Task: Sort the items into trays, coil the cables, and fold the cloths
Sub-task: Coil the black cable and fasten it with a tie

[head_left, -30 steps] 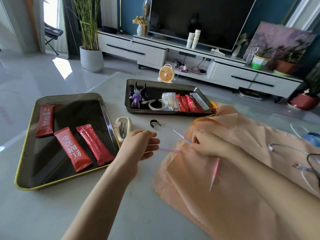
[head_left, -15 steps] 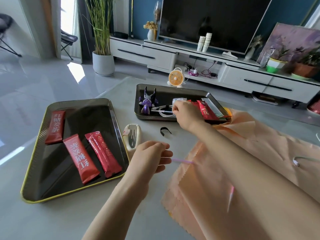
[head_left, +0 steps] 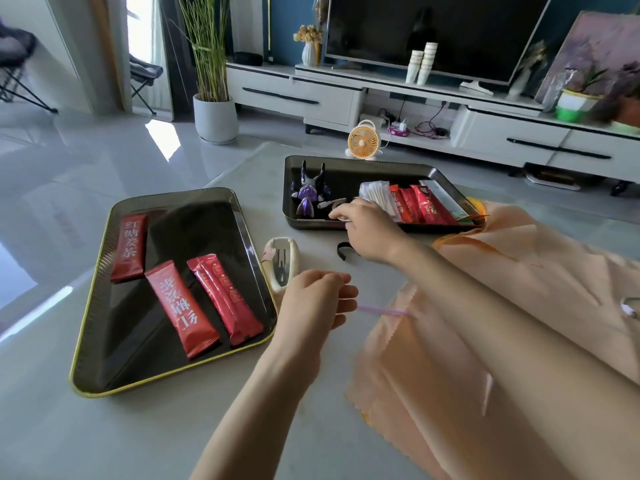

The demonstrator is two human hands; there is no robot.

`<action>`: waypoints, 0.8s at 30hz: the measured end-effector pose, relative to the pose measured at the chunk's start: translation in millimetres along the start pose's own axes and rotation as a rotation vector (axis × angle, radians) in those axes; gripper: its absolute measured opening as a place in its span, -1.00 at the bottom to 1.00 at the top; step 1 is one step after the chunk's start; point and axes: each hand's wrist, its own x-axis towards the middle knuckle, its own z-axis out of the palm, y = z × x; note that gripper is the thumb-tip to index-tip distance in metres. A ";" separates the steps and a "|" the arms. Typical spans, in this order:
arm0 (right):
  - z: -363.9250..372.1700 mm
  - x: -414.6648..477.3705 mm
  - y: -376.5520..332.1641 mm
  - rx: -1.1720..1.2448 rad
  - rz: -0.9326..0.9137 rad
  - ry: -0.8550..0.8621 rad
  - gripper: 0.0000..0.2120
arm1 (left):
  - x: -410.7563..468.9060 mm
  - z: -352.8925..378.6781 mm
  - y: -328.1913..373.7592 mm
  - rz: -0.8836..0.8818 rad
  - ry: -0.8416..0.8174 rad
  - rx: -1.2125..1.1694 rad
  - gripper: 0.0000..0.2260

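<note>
My left hand (head_left: 315, 301) hovers over the table between the near tray (head_left: 173, 197) and the peach cloth (head_left: 519, 289), pinching one end of a thin purple stick (head_left: 382, 310). My right hand (head_left: 370, 232) reaches into the front of the far tray (head_left: 346, 161), fingers curled down by a white cable (head_left: 329, 204), seemingly pinching a thin pale stick. The far tray also holds a purple toy figure (head_left: 310, 192), a swab packet (head_left: 375, 194) and red sachets (head_left: 415, 206). Three red sachets (head_left: 180, 306) lie in the near tray.
A white clip case (head_left: 282, 259) and a small black clip (head_left: 342, 250) lie between the trays. A blurred pink stick (head_left: 486, 393) rests on the cloth, and a white cable end (head_left: 627, 306) shows at the right edge. A small orange fan (head_left: 362, 140) stands beyond the table.
My right hand lifted a thin stick off the cloth, carried it to the far tray and has now lowered into the tray. My left hand kept holding the purple stick.
</note>
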 end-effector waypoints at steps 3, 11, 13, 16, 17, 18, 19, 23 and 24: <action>-13.7 -40.5 1.4 0.170 0.008 -0.152 -0.77 | -1.8 -1.6 6.5 0.081 0.123 -0.161 -0.79; -10.2 -108.5 9.5 -0.123 -0.072 -0.337 -0.91 | -6.8 -10.5 11.1 0.107 0.267 -0.293 -0.77; -8.8 -109.4 10.2 -0.115 -0.053 -0.306 -0.90 | -8.6 -11.1 9.7 0.087 0.263 -0.315 -0.78; -17.7 -103.7 13.5 -0.033 0.022 -0.182 -0.91 | -9.5 -11.8 9.3 0.077 0.238 -0.318 -0.79; -23.0 -99.3 15.7 -0.006 0.038 -0.117 -0.91 | -9.7 -11.5 9.7 0.077 0.221 -0.304 -0.81; -27.9 -93.7 18.3 0.014 0.049 -0.054 -0.91 | -10.4 -10.7 9.8 0.075 0.202 -0.285 -0.83; -32.0 -87.0 21.0 0.029 0.057 0.002 -0.90 | -11.3 -9.6 10.1 0.073 0.186 -0.265 -0.84; -35.2 -52.3 28.4 0.020 0.102 0.146 -0.83 | -12.3 -4.8 11.2 0.086 0.158 -0.231 -0.78; -33.4 -43.4 27.9 0.004 0.106 0.160 -0.80 | -12.0 -4.2 11.5 0.096 0.161 -0.238 -0.78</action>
